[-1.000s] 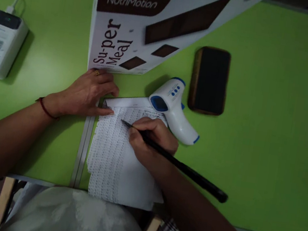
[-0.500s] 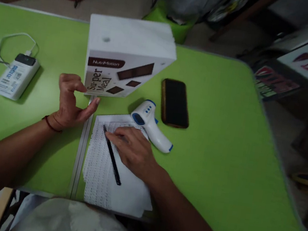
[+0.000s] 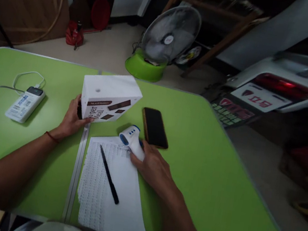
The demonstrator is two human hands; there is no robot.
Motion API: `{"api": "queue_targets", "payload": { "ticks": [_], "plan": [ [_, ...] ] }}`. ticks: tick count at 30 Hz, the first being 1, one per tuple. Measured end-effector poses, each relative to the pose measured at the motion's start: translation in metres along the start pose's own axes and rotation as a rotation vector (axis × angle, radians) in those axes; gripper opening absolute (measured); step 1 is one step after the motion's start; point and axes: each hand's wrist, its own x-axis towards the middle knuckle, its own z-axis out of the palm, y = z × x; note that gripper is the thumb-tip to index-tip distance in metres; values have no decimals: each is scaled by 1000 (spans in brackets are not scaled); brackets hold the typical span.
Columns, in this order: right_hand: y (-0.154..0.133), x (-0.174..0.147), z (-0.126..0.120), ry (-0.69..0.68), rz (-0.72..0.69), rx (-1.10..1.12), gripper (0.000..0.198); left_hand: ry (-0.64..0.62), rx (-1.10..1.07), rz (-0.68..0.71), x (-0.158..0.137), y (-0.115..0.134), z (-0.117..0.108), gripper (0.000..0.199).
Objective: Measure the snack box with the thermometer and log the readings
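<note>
My left hand grips the lower left corner of a white NutriMotion box, thumb on its printed front and fingers at its left side, partly hidden. The fingers of my right hand wrap round the handle of a white and blue infrared thermometer, whose head points to the left. Below the thermometer lie sheets of paper with rows of small writing. A black pen rests slantwise on the sheets.
A dark phone lies right of the thermometer. At the left is a white power bank with a cable plugged in. Beyond the green table stand a fan on a green base and a parked scooter.
My right hand has moved from the paper onto the thermometer handle. My left hand has closed on the box's corner. The camera view has tilted up, showing more of the floor.
</note>
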Motion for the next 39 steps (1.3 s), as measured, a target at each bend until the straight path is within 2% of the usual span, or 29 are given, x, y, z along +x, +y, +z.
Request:
{"api": "queue_targets", "payload": {
  "ticks": [3, 5, 6, 9, 12, 16, 23, 32, 39],
  "plan": [
    [-5, -3, -3, 193, 0, 255, 58, -6, 49, -54, -4, 16, -4, 75],
    [-14, -10, -8, 337, -2, 545, 60, -10, 4, -100, -7, 28, -5, 73],
    [-21, -15, -11, 366, -7, 707, 59, -22, -34, -123, -8, 34, -5, 72],
    [-45, -27, -16, 278, -120, 1082, 43, -85, -154, -180, -14, 46, -1, 69],
    [-67, -30, -11, 164, -231, 1258, 37, -134, -218, -238, -19, 49, 3, 69],
    [-84, -18, 2, 150, -221, 1344, 38, -190, -287, -287, -20, 49, 3, 66],
    [-98, -12, 14, 152, -185, 1458, 38, -204, -283, -291, -17, 50, 0, 66],
    [-93, -15, 18, 109, -203, 1404, 46, -210, -315, -302, -17, 49, 0, 73],
    [-91, -16, 13, 137, -227, 1356, 38, -216, -308, -309, -16, 48, 0, 71]
  ]
}}
